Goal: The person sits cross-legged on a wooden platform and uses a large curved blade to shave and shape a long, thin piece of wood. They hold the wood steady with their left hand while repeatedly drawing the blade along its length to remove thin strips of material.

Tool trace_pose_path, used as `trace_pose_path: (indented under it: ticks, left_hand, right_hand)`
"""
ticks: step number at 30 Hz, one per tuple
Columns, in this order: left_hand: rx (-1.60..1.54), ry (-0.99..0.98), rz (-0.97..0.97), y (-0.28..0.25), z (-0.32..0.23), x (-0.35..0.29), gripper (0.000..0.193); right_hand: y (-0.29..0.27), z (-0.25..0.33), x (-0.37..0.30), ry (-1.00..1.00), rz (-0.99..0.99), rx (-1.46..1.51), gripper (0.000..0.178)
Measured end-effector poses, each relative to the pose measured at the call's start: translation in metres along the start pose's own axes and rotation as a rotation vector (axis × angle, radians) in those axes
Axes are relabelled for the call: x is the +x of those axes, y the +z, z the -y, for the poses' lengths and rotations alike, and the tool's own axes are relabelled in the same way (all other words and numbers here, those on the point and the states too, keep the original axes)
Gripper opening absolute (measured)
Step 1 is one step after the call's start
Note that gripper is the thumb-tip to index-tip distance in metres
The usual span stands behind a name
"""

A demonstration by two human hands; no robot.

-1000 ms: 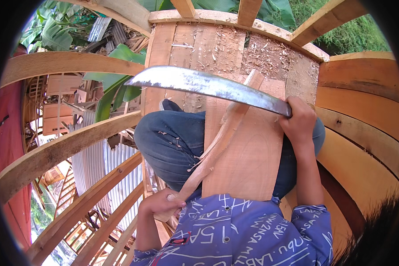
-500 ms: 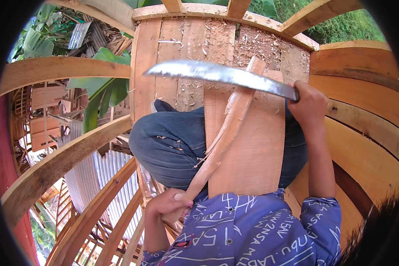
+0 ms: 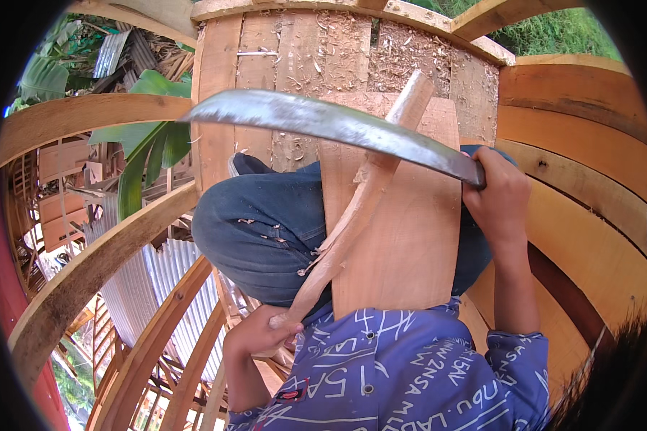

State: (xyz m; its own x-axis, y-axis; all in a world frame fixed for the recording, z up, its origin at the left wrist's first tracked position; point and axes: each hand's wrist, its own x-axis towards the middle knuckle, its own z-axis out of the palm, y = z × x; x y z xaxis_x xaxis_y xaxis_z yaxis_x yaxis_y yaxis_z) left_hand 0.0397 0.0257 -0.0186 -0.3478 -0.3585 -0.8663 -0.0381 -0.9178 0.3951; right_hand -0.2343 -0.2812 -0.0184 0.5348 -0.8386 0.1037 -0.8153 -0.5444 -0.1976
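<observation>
My right hand [image 3: 499, 194] is closed round the handle end of a machete [image 3: 316, 121] with a long, curved, shiny blade. The blade points left and passes over the upper part of a slightly bent, partly shaved wooden stick [image 3: 354, 219]; whether its edge touches the wood I cannot tell. At the stick's lower end, my left hand [image 3: 255, 332] grips it beside my waist. The stick slants away to the right across a flat wooden board [image 3: 410, 248] lying on my lap. Frayed strips of wood hang from the stick's left side.
Wood shavings lie over the plank floor [image 3: 259, 79] ahead and on my dark trousers [image 3: 255, 223]. Curved wooden ribs [image 3: 101, 248] stand at the left, with corrugated metal sheets [image 3: 169, 276] beyond them. Planked wooden sides [image 3: 575, 161] rise at the right.
The machete and my right hand have come slightly nearer my body, and the blade's tip reaches further left. My left hand still holds the stick's lower end. The view has shifted slightly.
</observation>
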Motion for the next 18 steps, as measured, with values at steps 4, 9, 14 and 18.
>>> trace_pose_path:
  ticks: [4,9,14,18]
  left_hand:
    - [0.117,-0.100,-0.194,0.015,-0.017,-0.019,0.029]
    - [0.387,-0.049,-0.460,0.045,-0.047,-0.032,0.021]
    - [0.456,0.017,-0.589,0.067,-0.043,-0.038,0.017]
    - [0.527,0.007,-0.645,0.078,-0.038,-0.040,0.012]
  right_hand:
    - [0.001,0.008,0.012,-0.106,-0.002,-0.037,0.014]
    - [-0.003,0.001,0.001,-0.068,0.074,0.002,0.013]
    - [-0.018,-0.002,-0.012,-0.031,0.248,0.060,0.014]
    - [-0.021,0.000,-0.019,0.025,0.302,0.065,0.017]
